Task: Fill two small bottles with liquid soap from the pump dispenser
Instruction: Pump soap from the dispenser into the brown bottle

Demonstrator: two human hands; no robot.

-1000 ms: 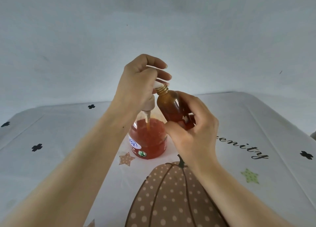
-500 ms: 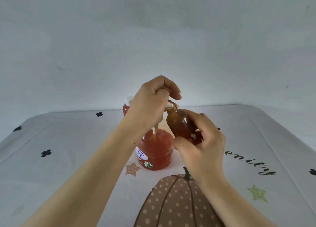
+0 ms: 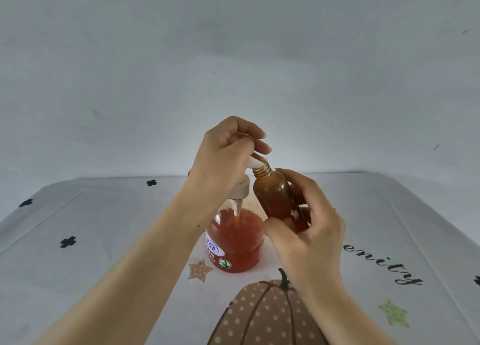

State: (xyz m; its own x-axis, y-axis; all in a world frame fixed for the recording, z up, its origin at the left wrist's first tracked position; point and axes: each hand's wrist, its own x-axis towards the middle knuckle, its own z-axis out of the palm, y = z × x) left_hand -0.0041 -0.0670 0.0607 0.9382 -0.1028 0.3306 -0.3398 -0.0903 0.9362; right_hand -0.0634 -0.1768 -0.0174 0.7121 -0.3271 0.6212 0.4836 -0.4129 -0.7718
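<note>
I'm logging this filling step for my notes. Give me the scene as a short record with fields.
left hand: on the pump head of the pump dispenser
right hand: holds the small amber bottle, tilted
bottle mouth: uncapped, at the pump spout
dispenser: stands on the printed tablecloth, holds red-orange soap
second bottle: mostly hidden behind left hand

A white tablecloth [image 3: 109,240] covers the table, printed with small black clover shapes [image 3: 68,241], a brown dotted pumpkin [image 3: 262,316] at the near edge, a brown star [image 3: 199,269], a green star [image 3: 394,316] and black cursive lettering [image 3: 381,265]. A plain pale wall [image 3: 233,58] rises behind.
</note>
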